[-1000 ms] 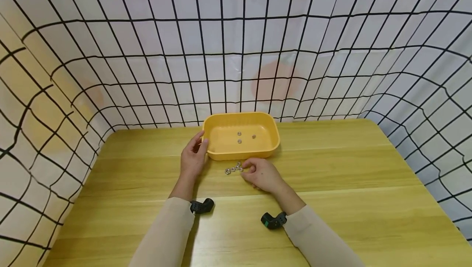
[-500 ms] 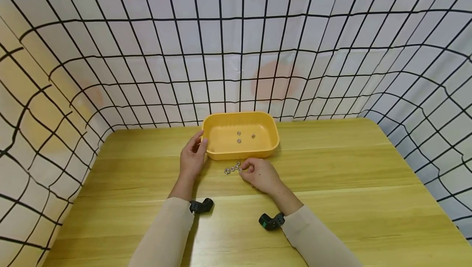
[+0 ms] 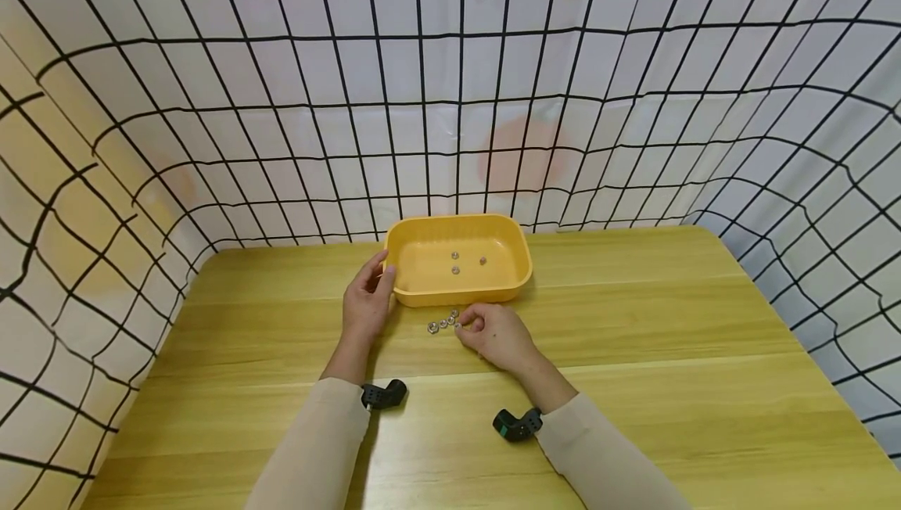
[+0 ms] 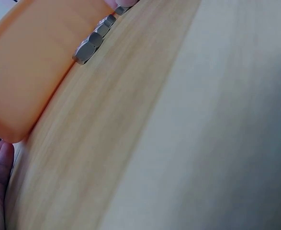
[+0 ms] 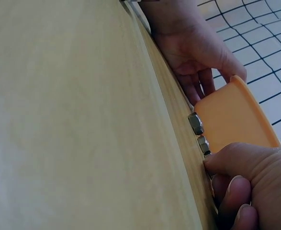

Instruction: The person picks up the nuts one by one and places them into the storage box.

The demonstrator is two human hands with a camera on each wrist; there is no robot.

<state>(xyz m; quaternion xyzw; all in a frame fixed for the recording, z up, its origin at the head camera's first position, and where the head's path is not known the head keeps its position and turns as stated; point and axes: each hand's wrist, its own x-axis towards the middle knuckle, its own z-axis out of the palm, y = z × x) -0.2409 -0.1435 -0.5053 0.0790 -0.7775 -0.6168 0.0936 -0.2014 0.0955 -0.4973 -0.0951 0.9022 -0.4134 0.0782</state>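
My left hand (image 3: 367, 308) holds the left end of a yellow plastic tray (image 3: 461, 298), thumb over the rim and fingers along the outer wall. Three small metal nuts (image 3: 455, 270) lie on the tray's floor. In front of the tray, several more hex nuts (image 3: 432, 328) sit in a short row on the wood. At the right end of that row, my right hand (image 3: 501, 335) pinches one nut (image 3: 457, 326) between thumb and forefinger, low at the tabletop. The left wrist view shows that nut (image 4: 122, 9) under a fingertip; in the right wrist view my fingers hide it.
The wooden table (image 3: 655, 322) spreads around both arms. Black grid mesh (image 3: 450, 127) over pale cloth stands behind the tray and along both sides. Each wrist carries a black camera band, the left band (image 3: 383, 395) resting low over the table.
My right fingertips have shifted slightly left and closed around the end nut. The left hand and tray keep their place, as do the other nuts.
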